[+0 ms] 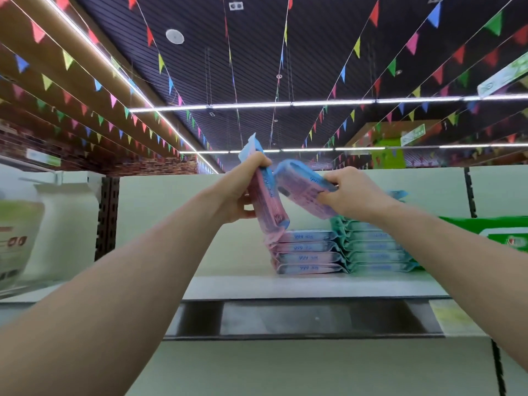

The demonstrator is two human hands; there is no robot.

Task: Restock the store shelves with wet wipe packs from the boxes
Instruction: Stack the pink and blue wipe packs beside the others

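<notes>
The pink pack (303, 190) in my right hand (351, 195) is the one being placed. I pinch it at its right end, thumb below and fingers curled over the top, and it hangs tilted in the air just above the pink stack (305, 252), left end high. My left hand (243, 192) grips a bundle of pink packs (268, 207), fingers wrapped round its upper part. The bundle stands nearly upright, leaning a little, and its lower end touches the left top edge of the stack.

The stack is four packs high on the shelf (257, 287), labels facing me. A teal stack (377, 247) sits against its right side, rising a little higher. Further right lies a green pack (497, 230), and well off to the left stands a white bag (34, 224), too blurred to read. The boxes are out of view.

I judge I am in the middle of the placing step, feeding packs one at a time from the bundle onto the pink stack. The next move calls for levelling the pack in my right hand and laying it flat on top, square with the four below and label forward. It must not nudge the teal stack. My left hand should keep the bundle clear of the landing spot, or it could push the top packs askew.
</notes>
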